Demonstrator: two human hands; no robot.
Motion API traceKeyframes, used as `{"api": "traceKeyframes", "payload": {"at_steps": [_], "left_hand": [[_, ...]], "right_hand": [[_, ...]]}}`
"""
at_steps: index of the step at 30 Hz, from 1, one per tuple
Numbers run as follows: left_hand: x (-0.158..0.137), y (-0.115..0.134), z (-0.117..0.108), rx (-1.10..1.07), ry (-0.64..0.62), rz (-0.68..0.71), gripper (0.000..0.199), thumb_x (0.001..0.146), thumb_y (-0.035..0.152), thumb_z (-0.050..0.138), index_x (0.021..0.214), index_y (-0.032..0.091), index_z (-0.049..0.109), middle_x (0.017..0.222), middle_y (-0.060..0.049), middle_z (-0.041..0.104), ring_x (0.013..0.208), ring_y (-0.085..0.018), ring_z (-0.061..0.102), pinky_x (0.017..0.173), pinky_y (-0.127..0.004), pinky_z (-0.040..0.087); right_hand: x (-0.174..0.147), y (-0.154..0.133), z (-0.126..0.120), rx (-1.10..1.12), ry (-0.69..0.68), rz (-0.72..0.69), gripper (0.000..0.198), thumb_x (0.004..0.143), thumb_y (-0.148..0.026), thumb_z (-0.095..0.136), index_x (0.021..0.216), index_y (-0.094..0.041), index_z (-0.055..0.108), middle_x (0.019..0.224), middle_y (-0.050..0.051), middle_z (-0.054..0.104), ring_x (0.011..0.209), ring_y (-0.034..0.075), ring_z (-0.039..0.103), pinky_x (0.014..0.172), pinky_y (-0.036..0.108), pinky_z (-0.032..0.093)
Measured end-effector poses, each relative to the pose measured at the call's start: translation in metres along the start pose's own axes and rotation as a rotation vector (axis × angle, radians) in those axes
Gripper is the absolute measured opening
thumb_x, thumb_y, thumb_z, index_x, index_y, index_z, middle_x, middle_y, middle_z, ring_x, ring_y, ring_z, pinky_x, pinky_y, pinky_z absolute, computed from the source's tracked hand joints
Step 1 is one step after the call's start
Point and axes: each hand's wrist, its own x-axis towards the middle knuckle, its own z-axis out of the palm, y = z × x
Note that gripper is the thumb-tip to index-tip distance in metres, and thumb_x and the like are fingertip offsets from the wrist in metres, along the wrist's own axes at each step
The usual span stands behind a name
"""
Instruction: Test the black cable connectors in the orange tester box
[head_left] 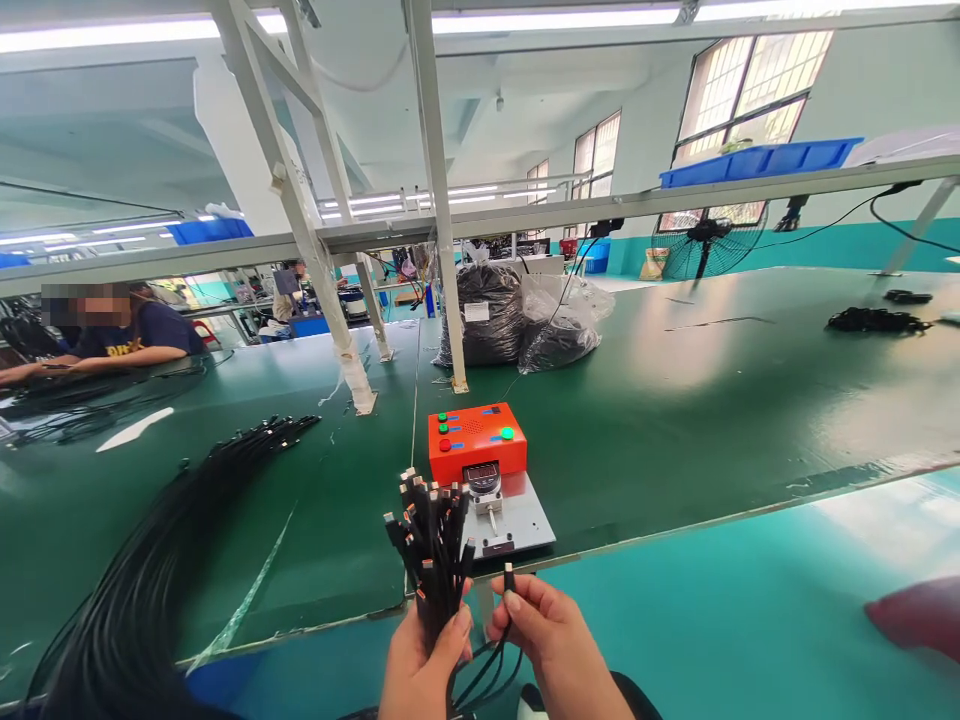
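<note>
A bunch of black cables [431,545] stands upright in my left hand [427,650], whose fingers wrap round it below the metal plug ends. My right hand [551,625] pinches one black cable [509,580] just under its plug, which points up. The two hands are side by side at the bench's front edge. Right behind them sits an orange test box [478,440] with green and red buttons. In front of the box is a metal plate [525,515] carrying a round digital gauge [482,478]. The lower cable lengths hang down between my hands, partly hidden.
A thick bundle of black cables [150,560] lies on the green bench [675,420] at the left. Bags of black cables [487,315] stand behind white posts [439,200]. Coiled cables [877,320] rest far right. A co-worker [150,325] sits at the far left.
</note>
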Motion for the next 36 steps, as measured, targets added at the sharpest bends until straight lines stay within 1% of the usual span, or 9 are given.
{"api": "traceKeyframes", "payload": {"at_steps": [3, 7, 13, 20, 27, 30, 33, 34, 36], "left_hand": [[0.000, -0.001, 0.002, -0.006, 0.041, 0.026, 0.047, 0.050, 0.048, 0.080, 0.081, 0.013, 0.074, 0.046, 0.003, 0.059, 0.044, -0.012, 0.050, 0.045, -0.023, 0.042], [-0.004, 0.009, 0.007, 0.064, 0.013, 0.047, 0.045, 0.054, 0.049, 0.078, 0.080, 0.013, 0.074, 0.049, 0.002, 0.061, 0.047, -0.013, 0.051, 0.048, -0.024, 0.043], [-0.008, 0.017, 0.008, 0.112, -0.033, 0.058, 0.042, 0.061, 0.050, 0.074, 0.083, 0.014, 0.074, 0.055, 0.001, 0.062, 0.052, -0.014, 0.052, 0.052, -0.024, 0.044], [-0.009, 0.014, 0.010, 0.132, -0.056, 0.076, 0.043, 0.061, 0.052, 0.073, 0.083, 0.015, 0.074, 0.056, 0.000, 0.064, 0.051, -0.014, 0.051, 0.049, -0.024, 0.044], [-0.004, 0.007, 0.001, 0.225, -0.041, 0.105, 0.046, 0.063, 0.059, 0.066, 0.075, 0.015, 0.074, 0.058, -0.002, 0.064, 0.063, -0.020, 0.059, 0.055, -0.026, 0.046], [-0.002, 0.012, -0.004, 0.213, -0.074, 0.063, 0.041, 0.065, 0.054, 0.069, 0.077, 0.015, 0.073, 0.054, 0.000, 0.062, 0.062, -0.018, 0.057, 0.058, -0.025, 0.045], [-0.002, 0.017, -0.005, 0.136, -0.093, -0.002, 0.033, 0.059, 0.046, 0.076, 0.070, 0.015, 0.071, 0.053, 0.002, 0.063, 0.055, -0.015, 0.055, 0.058, -0.023, 0.046], [-0.003, 0.018, -0.004, 0.110, -0.075, -0.016, 0.032, 0.056, 0.044, 0.079, 0.068, 0.015, 0.071, 0.052, 0.002, 0.063, 0.054, -0.014, 0.055, 0.056, -0.023, 0.046], [-0.005, 0.017, -0.001, 0.069, -0.040, -0.028, 0.033, 0.050, 0.041, 0.082, 0.065, 0.014, 0.072, 0.049, 0.002, 0.063, 0.051, -0.013, 0.054, 0.052, -0.022, 0.046]], "right_hand": [[0.004, -0.001, 0.000, -0.077, 0.014, -0.038, 0.027, 0.064, -0.038, 0.073, 0.072, -0.013, 0.066, 0.056, 0.001, 0.064, 0.057, 0.016, 0.057, 0.065, 0.029, 0.043], [0.006, -0.006, 0.003, -0.121, 0.027, -0.058, 0.024, 0.067, -0.036, 0.069, 0.065, -0.013, 0.065, 0.052, 0.000, 0.062, 0.053, 0.015, 0.055, 0.062, 0.028, 0.041], [0.008, -0.017, 0.008, -0.085, 0.030, -0.018, 0.027, 0.063, -0.037, 0.071, 0.067, -0.011, 0.065, 0.048, -0.001, 0.060, 0.047, 0.013, 0.053, 0.058, 0.026, 0.038], [0.015, -0.018, 0.010, 0.000, 0.025, 0.049, 0.031, 0.057, -0.038, 0.075, 0.066, -0.010, 0.064, 0.048, 0.001, 0.061, 0.047, 0.013, 0.053, 0.058, 0.027, 0.038], [0.020, -0.020, 0.011, -0.027, 0.025, 0.016, 0.027, 0.059, -0.036, 0.072, 0.065, -0.011, 0.062, 0.048, 0.000, 0.061, 0.047, 0.014, 0.054, 0.059, 0.027, 0.041], [0.016, -0.011, 0.003, -0.171, -0.029, -0.015, 0.021, 0.065, -0.034, 0.065, 0.064, -0.014, 0.060, 0.050, 0.001, 0.063, 0.049, 0.015, 0.056, 0.059, 0.027, 0.042], [0.006, 0.008, -0.013, -0.493, -0.126, -0.009, 0.015, 0.067, -0.029, 0.058, 0.058, -0.017, 0.058, 0.047, 0.002, 0.063, 0.049, 0.017, 0.057, 0.056, 0.028, 0.041], [0.002, 0.015, -0.018, -0.633, -0.108, -0.053, 0.012, 0.066, -0.026, 0.058, 0.058, -0.018, 0.061, 0.052, 0.004, 0.066, 0.053, 0.019, 0.059, 0.058, 0.029, 0.042], [-0.006, 0.024, -0.023, -0.823, 0.051, -0.258, 0.013, 0.066, -0.026, 0.060, 0.071, -0.019, 0.069, 0.076, 0.009, 0.072, 0.075, 0.026, 0.063, 0.071, 0.034, 0.044]]}}
